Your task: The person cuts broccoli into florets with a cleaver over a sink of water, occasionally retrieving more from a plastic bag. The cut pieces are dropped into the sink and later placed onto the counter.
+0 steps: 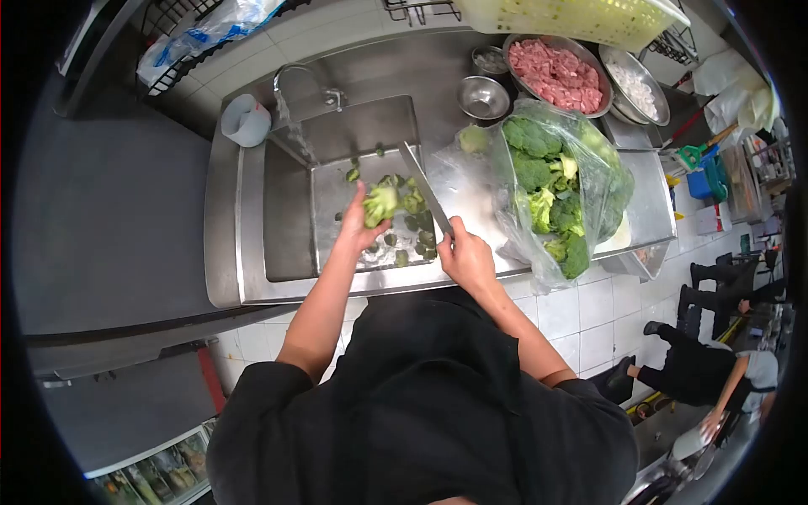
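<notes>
Over the steel sink (286,227), my left hand (360,227) is closed around a piece of broccoli (380,205), its pale cut stem side showing. My right hand (468,257) grips the handle of a long knife (427,189), whose blade points up and away across the sink's right edge. Below the broccoli, several small cut florets (411,220) lie on the wet sink bottom. To the right of my right hand, a clear plastic bag (606,160) lies open on the counter, filled with broccoli heads (532,171).
Water runs from the faucet (335,99) at the back left, beside a white container (245,120). Behind the bag stand a bowl of raw meat (559,74), a bowl of white pieces (631,84) and a small steel bowl (483,98). A co-worker (699,370) stands at far right.
</notes>
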The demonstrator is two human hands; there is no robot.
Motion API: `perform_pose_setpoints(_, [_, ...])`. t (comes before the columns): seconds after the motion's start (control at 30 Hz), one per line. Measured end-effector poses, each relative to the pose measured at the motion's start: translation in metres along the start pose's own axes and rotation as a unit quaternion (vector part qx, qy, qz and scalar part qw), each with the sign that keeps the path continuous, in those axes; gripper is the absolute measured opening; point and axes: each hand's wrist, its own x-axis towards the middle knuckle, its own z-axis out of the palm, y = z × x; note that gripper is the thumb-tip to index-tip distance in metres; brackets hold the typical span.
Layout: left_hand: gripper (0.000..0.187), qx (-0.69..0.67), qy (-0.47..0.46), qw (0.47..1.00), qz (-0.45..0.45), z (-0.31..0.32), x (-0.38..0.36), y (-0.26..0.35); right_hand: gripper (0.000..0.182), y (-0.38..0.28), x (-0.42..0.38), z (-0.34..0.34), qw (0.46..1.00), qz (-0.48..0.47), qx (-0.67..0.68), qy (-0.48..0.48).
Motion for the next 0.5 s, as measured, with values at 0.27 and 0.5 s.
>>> perform_pose_setpoints(0.27, [0.073, 0.132, 0.073, 0.977, 0.151, 0.119, 0.004, -0.068, 0.022, 0.038, -0.019, -0.027, 0.985, -0.078, -0.155, 0.007])
perform_pose_setpoints(0.5, [0.065, 0.226, 0.19, 0.923, 0.247, 0.133, 0.052, -0.115, 0.017, 0.052, -0.027, -0.035, 0.976, 0.016, -0.211, -0.058])
